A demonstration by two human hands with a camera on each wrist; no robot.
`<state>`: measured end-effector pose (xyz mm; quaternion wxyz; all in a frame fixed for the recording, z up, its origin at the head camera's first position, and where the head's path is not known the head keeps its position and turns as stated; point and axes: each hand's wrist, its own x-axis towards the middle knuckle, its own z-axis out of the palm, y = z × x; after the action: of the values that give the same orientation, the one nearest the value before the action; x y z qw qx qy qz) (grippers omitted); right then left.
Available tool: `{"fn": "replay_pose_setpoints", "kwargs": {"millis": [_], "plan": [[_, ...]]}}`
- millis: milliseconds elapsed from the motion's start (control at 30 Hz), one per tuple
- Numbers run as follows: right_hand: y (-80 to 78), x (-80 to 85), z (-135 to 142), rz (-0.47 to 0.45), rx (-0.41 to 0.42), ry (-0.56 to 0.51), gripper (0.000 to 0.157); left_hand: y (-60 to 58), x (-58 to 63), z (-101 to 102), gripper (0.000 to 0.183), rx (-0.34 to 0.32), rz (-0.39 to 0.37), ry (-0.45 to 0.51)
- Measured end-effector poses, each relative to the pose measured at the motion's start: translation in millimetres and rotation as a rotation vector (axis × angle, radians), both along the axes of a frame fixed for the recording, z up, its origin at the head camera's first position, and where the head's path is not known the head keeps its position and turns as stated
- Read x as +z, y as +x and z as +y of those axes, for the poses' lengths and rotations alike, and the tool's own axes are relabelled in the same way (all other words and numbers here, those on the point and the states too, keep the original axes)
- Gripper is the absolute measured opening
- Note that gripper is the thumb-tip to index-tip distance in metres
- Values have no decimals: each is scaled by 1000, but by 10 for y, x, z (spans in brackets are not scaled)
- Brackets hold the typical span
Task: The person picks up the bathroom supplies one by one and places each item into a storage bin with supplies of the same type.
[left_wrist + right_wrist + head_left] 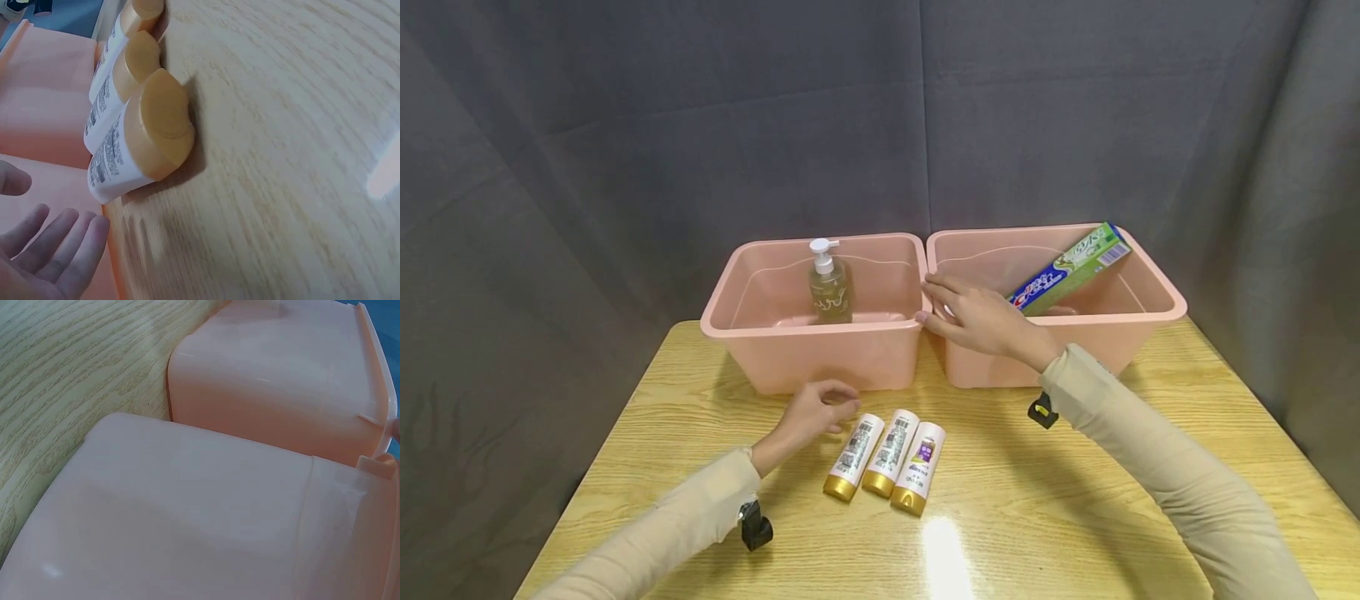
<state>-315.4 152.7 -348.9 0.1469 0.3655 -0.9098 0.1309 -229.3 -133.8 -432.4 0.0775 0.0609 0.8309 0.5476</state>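
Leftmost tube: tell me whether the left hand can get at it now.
Probably yes: the left hand is close beside the leftmost tube, seemingly empty, with nothing visible between them.

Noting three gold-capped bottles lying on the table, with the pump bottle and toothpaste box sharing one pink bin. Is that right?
Not one bin: the head view shows the pump bottle in the left pink bin and the toothpaste box in the right pink bin. The rest stands.
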Motion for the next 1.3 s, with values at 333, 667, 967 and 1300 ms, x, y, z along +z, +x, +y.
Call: {"fn": "replay_pose_setpoints", "kwargs": {"millis": [333, 667, 967, 1300], "plan": [[-13, -9, -1, -5, 0, 2, 63, 14, -60, 11, 21, 55, -46, -29], [-11, -8, -1, 2, 9, -5, 61, 31, -125, -8, 27, 37, -149, -10], [-20, -18, 0, -3, 1, 3, 64, 72, -138, -38, 32, 15, -198, 4], [0, -5, 6, 0, 9, -2, 62, 98, -95, -67, 45, -62, -281, 38]]}}
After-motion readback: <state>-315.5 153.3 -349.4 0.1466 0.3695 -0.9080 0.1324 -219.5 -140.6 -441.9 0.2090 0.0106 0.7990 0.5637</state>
